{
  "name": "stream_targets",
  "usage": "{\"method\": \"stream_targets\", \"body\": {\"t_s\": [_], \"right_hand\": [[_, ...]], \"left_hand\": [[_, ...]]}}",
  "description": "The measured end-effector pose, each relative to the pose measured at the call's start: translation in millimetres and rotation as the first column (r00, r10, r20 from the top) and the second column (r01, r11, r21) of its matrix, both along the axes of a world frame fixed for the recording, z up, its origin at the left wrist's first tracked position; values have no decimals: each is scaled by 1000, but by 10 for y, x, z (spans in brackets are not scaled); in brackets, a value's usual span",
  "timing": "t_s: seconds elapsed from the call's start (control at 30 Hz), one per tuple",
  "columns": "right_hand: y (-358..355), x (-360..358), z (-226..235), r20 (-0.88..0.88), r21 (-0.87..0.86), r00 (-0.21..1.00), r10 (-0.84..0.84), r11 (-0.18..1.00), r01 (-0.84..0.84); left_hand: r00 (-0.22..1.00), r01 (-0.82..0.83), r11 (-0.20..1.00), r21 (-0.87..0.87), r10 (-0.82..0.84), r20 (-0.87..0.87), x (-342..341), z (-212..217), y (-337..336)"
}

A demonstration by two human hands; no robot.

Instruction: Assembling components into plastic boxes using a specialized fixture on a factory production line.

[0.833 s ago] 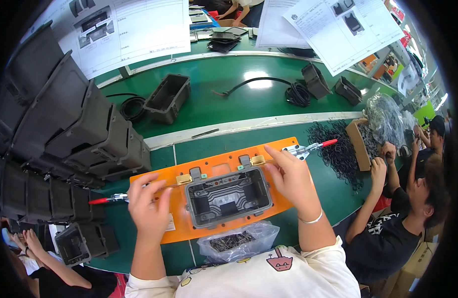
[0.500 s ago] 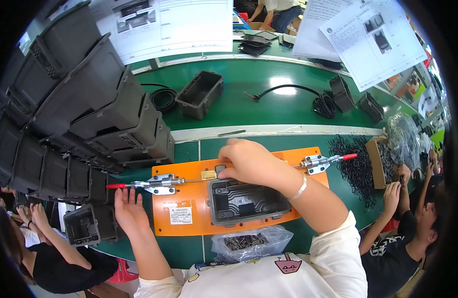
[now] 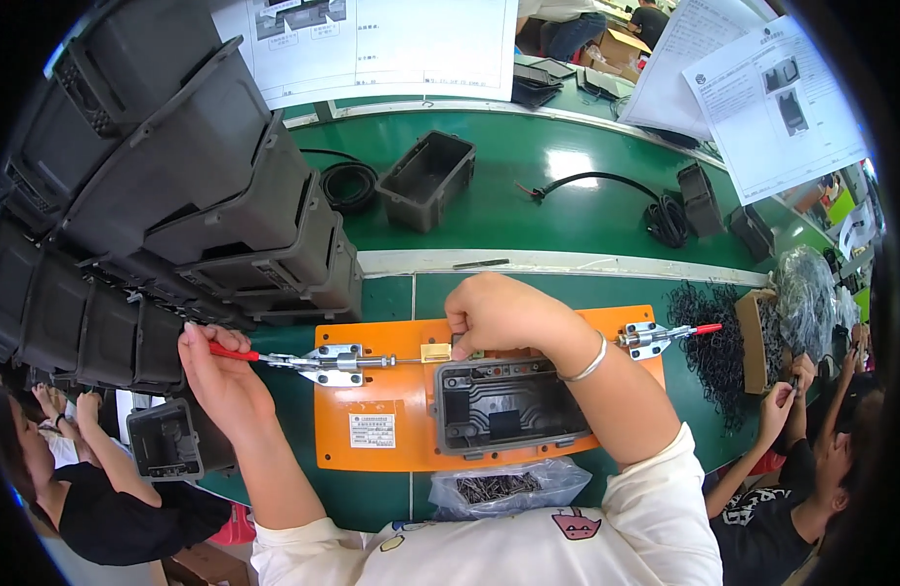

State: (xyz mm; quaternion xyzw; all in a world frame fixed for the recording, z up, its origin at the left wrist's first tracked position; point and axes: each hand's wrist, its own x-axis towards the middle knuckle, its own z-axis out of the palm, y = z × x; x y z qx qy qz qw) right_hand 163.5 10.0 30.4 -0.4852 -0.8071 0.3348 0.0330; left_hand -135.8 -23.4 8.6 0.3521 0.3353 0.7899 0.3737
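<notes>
Q. Head view: what has just changed?

A. My left hand (image 3: 225,386), open and palm-up beneath the lever half a second ago, is now closed around the red handle (image 3: 245,355) of the left toggle clamp (image 3: 337,365); my right hand (image 3: 508,317), which had already crossed to the box's rear edge, keeps its place there.

Q. And the right grip?

A. My fingers are bent downward, their tips near a small brass-coloured block (image 3: 435,353); a dark bit shows beneath them, but the hand covers the rest, so I cannot tell whether I pinch it or merely press.

Q. Where is the workpiece?

A. The dark grey box (image 3: 508,448) lies open side up on the orange plate (image 3: 337,430), between the two clamps; my right forearm passes over its right end; the right toggle clamp (image 3: 645,339) stands untouched, its lever pointing outward; a clear bag (image 3: 567,481) of small metal parts sits just below the plate.

Q. What does the change mean for the work?

A. In my judgement, the left clamp is now in hand; the right hand seems to steady or position something at the rear edge meanwhile.
</notes>
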Motion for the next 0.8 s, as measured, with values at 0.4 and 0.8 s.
{"method": "stream_targets", "body": {"t_s": [0.4,0.8], "right_hand": [[-38,27,-80,-123,0,988,-96,995,96],[-76,189,-97,-216,-303,931,-294,927,222]], "left_hand": [[974,-29,999,-27,22,-225,192,28,59],[844,-46,997,-56,9,-536,558,-48,-145]]}}
